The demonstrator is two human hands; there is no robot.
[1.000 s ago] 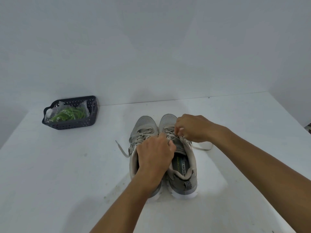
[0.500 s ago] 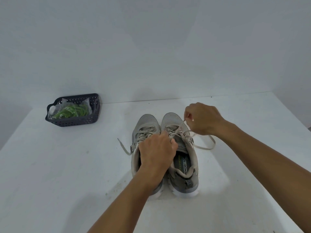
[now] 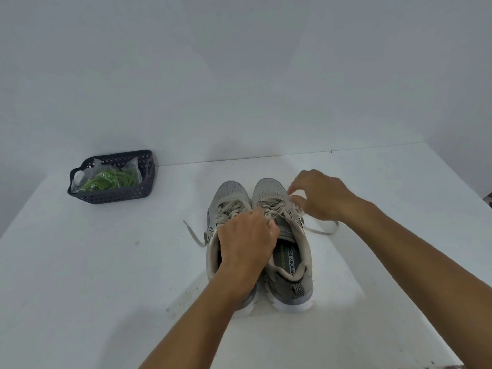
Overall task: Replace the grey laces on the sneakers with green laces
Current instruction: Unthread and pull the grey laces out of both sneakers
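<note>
Sneakers [image 3: 282, 235] mid-table, grey laces [image 3: 277, 209] in; green laces [image 3: 111, 179] in basket [image 3: 119, 194] (far left). Left hand [image 3: 246, 245] curled, pinning tongue. Right hand [image 3: 319, 195] pinches lace. Pull each crossing loose in turn, no yanking.

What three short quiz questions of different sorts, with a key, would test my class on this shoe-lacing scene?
1. True or false: the green laces lie in a clear bag inside the dark perforated plastic basket.
2. Which hand pinches a grey lace of the right grey mesh sneaker? A left hand B right hand
3. Fill in: the left grey mesh sneaker stands ____ the right one on the white table.

Key: 1 true; 2 B; 3 beside, touching.
</note>
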